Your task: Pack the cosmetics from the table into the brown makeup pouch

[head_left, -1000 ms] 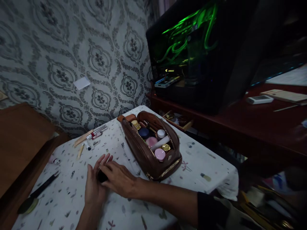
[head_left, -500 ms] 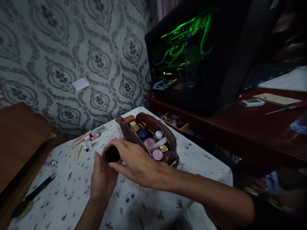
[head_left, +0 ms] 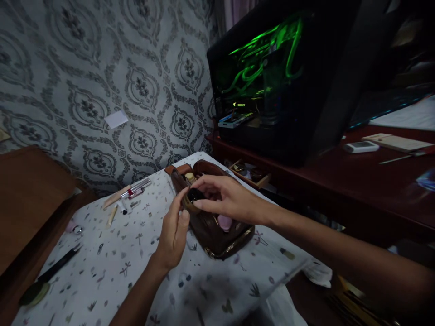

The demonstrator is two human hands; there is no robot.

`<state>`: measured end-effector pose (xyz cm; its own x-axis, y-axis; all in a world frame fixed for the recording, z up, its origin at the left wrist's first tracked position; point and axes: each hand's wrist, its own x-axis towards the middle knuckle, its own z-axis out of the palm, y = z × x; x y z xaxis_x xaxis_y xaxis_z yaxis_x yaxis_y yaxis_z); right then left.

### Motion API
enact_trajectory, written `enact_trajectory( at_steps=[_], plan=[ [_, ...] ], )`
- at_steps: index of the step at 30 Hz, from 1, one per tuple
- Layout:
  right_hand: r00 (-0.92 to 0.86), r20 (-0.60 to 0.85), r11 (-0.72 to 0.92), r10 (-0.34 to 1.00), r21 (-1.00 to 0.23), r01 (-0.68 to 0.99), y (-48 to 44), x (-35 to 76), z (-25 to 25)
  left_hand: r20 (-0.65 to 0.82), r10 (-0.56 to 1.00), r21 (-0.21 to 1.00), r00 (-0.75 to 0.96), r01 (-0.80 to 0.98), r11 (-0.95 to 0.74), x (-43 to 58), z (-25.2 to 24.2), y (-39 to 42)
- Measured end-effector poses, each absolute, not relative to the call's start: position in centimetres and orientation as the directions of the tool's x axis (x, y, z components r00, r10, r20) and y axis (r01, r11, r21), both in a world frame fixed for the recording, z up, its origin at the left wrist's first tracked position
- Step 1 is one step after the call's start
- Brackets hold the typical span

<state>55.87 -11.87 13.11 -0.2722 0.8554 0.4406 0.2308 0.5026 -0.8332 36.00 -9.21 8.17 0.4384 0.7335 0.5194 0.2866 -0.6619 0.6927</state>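
Note:
A small round jar with a black lid [head_left: 195, 195] is held between my two hands, over the left side of an open brown cosmetics bag [head_left: 212, 233]. My right hand [head_left: 226, 197] has its thumb and fingers round the lid from the right. On the jar's left side rest the fingers of my left hand [head_left: 175, 231], its thumb raised. Beneath my right hand a pink round item [head_left: 224, 222] shows in the bag, and a cream-capped item [head_left: 189, 176] shows at its back. My right hand hides most of the bag's contents.
Cosmetic tubes [head_left: 136, 188] lie on the patterned tablecloth [head_left: 136, 262] at the left, with a dark brush [head_left: 61, 265] nearer the front. Behind the bag is a small open drawer [head_left: 263, 181]. A computer case [head_left: 258, 81] stands on the red desk [head_left: 401, 176].
Both hands have moved right with the dark-lidded jar, from the bag's left side to above it. My right hand now covers much of the bag's contents.

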Motion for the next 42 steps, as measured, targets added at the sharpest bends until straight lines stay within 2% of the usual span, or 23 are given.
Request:
enact_trajectory(
  at_steps=[3,5,8,11,14,19,22,30,42],
  plan=[
    [-0.215,0.424,0.469,0.880,-0.849,0.244,-10.9,56.5,12.3,0.554,0.619,0.486,0.556,0.387,-0.783,35.5,8.0,-7.6],
    [-0.131,0.420,0.439,0.898,-0.836,0.329,-10.0,57.0,11.8,0.551,0.544,0.365,0.633,0.403,-0.839,35.2,7.9,-6.6],
    [-0.034,0.420,0.384,0.907,-0.790,0.478,-8.8,57.8,11.1,0.566,0.496,0.291,0.658,0.403,-0.868,34.8,7.4,-5.7],
    [-0.044,0.419,0.351,0.907,-0.693,0.629,-8.1,58.4,11.0,0.599,0.503,0.305,0.624,0.403,-0.863,34.4,6.4,-5.8],
    [-0.135,0.408,0.347,0.903,-0.508,0.788,-7.8,58.4,11.2,0.627,0.543,0.380,0.558,0.390,-0.839,34.3,5.2,-6.2],
    [-0.235,0.228,0.283,0.945,-0.208,0.936,-6.9,57.1,12.2,0.650,0.596,0.497,0.471,0.330,-0.803,34.4,3.7,-6.6],
    [-0.236,0.153,0.252,0.960,-0.091,0.964,-5.6,56.2,12.7,0.662,0.596,0.510,0.455,0.309,-0.803,34.5,3.3,-6.5],
    [-0.200,0.055,0.202,0.978,-0.038,0.979,-1.3,54.8,12.2,0.659,0.588,0.503,0.470,0.305,-0.808,34.4,3.0,-6.3],
    [-0.207,0.016,0.208,0.978,-0.080,0.975,-0.5,55.0,11.9,0.660,0.590,0.515,0.464,0.291,-0.806,34.5,2.9,-6.3]
  ],
)
